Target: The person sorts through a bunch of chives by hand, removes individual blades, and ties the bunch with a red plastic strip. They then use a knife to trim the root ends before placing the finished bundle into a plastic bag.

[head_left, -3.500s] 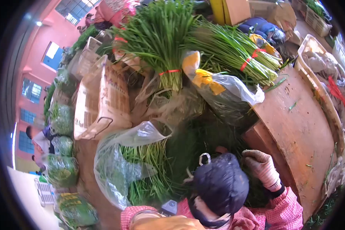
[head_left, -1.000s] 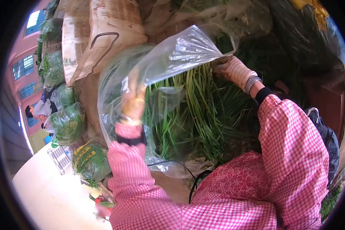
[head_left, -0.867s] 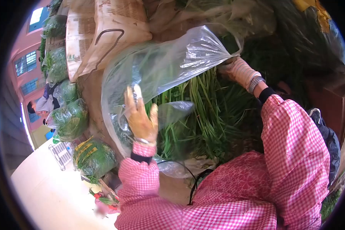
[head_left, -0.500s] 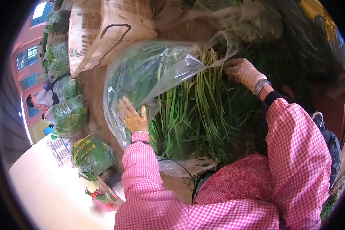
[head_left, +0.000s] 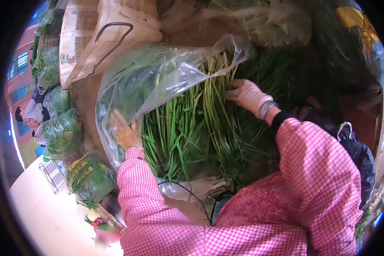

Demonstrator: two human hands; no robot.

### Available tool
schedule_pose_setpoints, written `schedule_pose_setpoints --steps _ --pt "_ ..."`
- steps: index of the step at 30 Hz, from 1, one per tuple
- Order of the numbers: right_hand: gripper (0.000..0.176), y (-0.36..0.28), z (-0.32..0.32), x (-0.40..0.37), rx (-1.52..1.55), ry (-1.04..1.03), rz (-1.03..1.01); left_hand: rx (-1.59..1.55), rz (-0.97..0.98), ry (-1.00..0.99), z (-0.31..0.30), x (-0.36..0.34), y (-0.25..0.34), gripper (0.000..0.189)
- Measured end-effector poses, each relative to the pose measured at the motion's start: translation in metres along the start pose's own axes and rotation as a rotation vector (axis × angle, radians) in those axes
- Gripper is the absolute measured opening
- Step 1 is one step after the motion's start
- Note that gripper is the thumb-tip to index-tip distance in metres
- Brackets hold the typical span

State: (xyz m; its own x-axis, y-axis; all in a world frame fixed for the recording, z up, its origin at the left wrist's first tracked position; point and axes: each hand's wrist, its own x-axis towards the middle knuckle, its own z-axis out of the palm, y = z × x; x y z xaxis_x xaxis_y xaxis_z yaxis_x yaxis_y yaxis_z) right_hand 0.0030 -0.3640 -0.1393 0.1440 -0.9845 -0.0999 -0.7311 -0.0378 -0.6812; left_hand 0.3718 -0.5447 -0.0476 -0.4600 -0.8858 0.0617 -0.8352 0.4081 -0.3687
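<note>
A heap of long green chives [head_left: 175, 123] lies before me, its left part inside a clear plastic bag [head_left: 158, 87]. My left hand [head_left: 127, 133], in a tan glove, rests against the bag's left side with fingers stretched and thumb apart. On the other side, my right hand [head_left: 247, 96], in a light glove with a watch at the wrist, has its fingers bent together at the right edge of a paler bunch of chives [head_left: 217, 91]. Its fingertips are partly hidden by the stalks. The bag's mouth edge hangs just above that hand.
A dirty white plastic crate [head_left: 128, 21] with a metal hook [head_left: 115, 24] stands at the upper left. Filled bags of greens [head_left: 89, 177] line the left side, where a person [head_left: 33, 113] is seen farther off. A dark bag [head_left: 354, 158] lies at my right.
The whole view has shifted, so most things sit farther left. My right hand is slightly lower against the chives. My left hand stays spread on the bag.
</note>
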Motion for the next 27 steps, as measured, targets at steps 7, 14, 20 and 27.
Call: schedule_pose_setpoints --steps 7,14,20,27 --pt "0.059 -0.018 -0.024 0.03 0.585 0.126 1.029 -0.125 0.096 -0.076 -0.043 -0.001 0.008 0.077" --pt "0.073 0.006 0.022 0.056 0.805 0.073 1.059 -0.448 0.078 -0.052 -0.157 -0.005 0.093 0.062" --pt "0.048 0.016 0.061 0.07 0.511 0.186 0.814 -0.679 0.078 0.04 -0.08 0.037 0.142 0.04" --pt "0.051 0.019 0.076 0.076 0.589 0.232 0.506 -0.61 -0.02 -0.44 -0.064 0.087 0.159 0.06"
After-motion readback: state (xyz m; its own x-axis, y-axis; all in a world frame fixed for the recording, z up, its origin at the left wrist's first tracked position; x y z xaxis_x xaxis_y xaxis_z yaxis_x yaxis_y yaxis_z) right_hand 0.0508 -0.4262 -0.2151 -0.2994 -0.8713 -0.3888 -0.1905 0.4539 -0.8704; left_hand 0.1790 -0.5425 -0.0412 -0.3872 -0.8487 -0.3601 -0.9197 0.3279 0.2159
